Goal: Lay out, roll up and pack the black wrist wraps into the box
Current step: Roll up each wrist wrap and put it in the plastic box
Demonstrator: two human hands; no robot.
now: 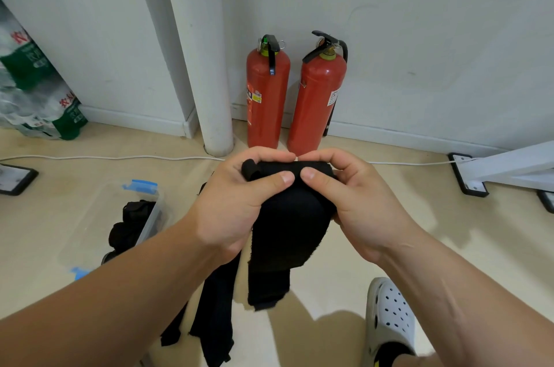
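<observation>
Black wrist wraps [136, 218] sat in the clear box [85, 227]; your left hand [236, 210] and right hand [356, 201] pinched another wrap [287, 216], roll lying left-right.

Wrist wrap [287, 225]: rolled end partly hidden under the fingers of the left hand [230, 210] and right hand [356, 204]. Box [151, 218], 9 o'clock: near corner hidden behind the left forearm [120, 291]. Fire extinguisher labels [254, 96], 12 o'clock: text illegible. Clog [389, 315], 5 o'clock: cut by bottom edge.
</observation>
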